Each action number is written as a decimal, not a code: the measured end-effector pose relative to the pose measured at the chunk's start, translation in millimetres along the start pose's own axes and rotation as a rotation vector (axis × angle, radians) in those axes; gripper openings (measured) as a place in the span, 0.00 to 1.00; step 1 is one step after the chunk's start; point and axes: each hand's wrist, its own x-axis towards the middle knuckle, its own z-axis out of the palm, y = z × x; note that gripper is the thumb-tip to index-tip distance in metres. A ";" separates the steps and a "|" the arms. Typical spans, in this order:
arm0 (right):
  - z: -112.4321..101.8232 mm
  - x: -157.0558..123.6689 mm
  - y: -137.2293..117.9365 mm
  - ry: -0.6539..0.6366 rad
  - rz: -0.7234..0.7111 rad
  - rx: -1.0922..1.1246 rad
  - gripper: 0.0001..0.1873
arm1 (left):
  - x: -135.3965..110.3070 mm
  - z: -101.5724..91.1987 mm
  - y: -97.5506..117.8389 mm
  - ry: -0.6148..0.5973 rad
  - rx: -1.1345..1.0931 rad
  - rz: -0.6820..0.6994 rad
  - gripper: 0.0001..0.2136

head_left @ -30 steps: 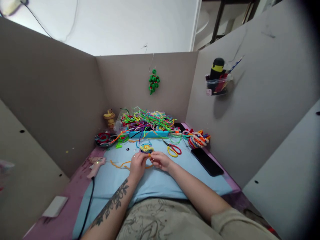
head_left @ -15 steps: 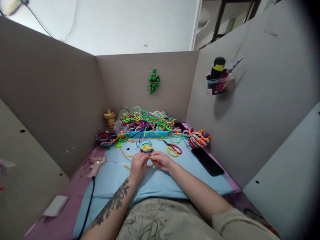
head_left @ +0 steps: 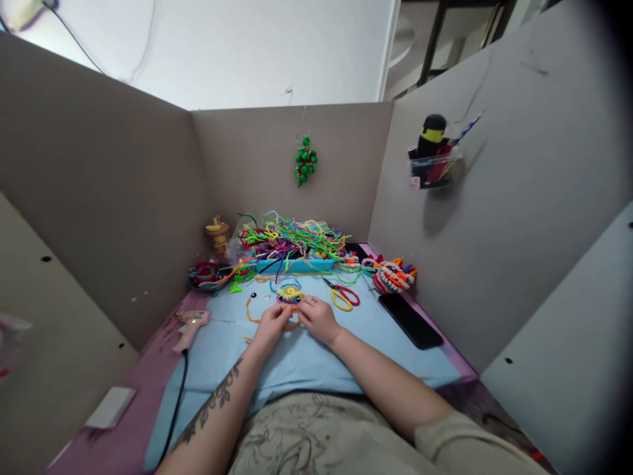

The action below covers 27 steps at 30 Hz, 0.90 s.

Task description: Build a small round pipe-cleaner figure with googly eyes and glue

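My left hand is closed, its thumb and fingertips pinching an orange pipe cleaner at the middle of the light blue cloth. Close against it, my right hand also pinches the orange strand, its fingers bent. Just beyond the fingertips sits a small coiled craft piece in yellow, blue and pink with a dark bead-like eye. My fingers partly hide its near side. Another orange strand curves on the cloth left of my hands. A loose dark eye lies near that strand.
Red-and-yellow-handled scissors lie right of my hands, with a black phone farther right. A pink glue gun with a black cable lies left. Behind stands a blue tray heaped with colourful strands. Grey panels enclose the table.
My left hand has turned and moved slightly down, and my right hand has rolled so its back shows more. The orange strand on the left has shifted into a curve.
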 end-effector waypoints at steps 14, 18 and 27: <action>-2.0 -4.3 -2.0 -0.002 -0.131 -0.129 0.09 | -1.1 -3.2 -2.1 -0.076 -0.126 -0.074 0.15; -2.1 -4.5 -3.4 -0.006 -0.067 0.025 0.09 | -0.8 -1.7 0.1 -0.062 -0.128 -0.003 0.13; -1.1 -6.7 -2.5 0.008 -0.016 0.240 0.11 | -1.6 -1.8 1.6 -0.113 0.028 0.135 0.11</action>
